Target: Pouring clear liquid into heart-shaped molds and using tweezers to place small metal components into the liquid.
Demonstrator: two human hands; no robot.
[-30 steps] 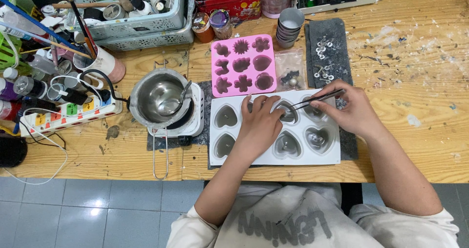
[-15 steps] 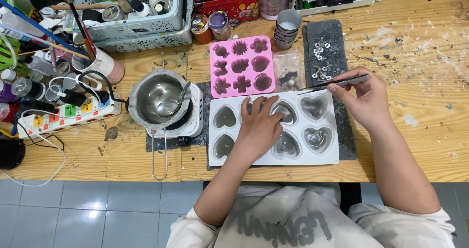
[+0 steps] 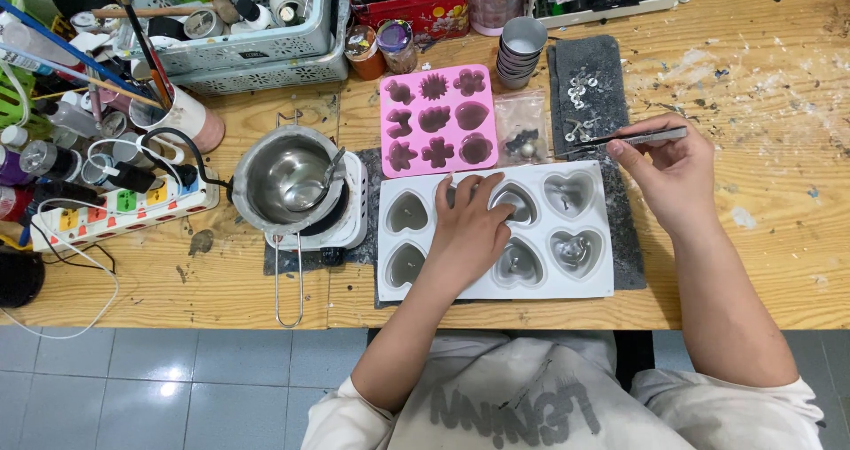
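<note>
A white mould (image 3: pixel 584 282) with several heart-shaped cavities lies on the wooden bench in front of me. My left hand (image 3: pixel 474 228) rests flat on its middle, fingers spread over the cavities. My right hand (image 3: pixel 668 171) hovers past the mould's upper right corner, pinching metal tweezers (image 3: pixel 633 137) whose tips point left toward small metal wick holders (image 3: pixel 580 87) on a dark mat (image 3: pixel 611 56). Whether the tips hold anything is too small to tell.
A pink mould (image 3: pixel 436 118) with flower and leaf shapes lies behind the white one. To the left, a steel pot with a spoon (image 3: pixel 288 180) sits on a small white burner. A power strip (image 3: pixel 124 206), baskets of bottles and stacked cups (image 3: pixel 521 50) crowd the back.
My right hand with the tweezers has lifted off the white mould's upper right cavities and moved right and back toward the dark mat. My left hand has stayed on the mould.
</note>
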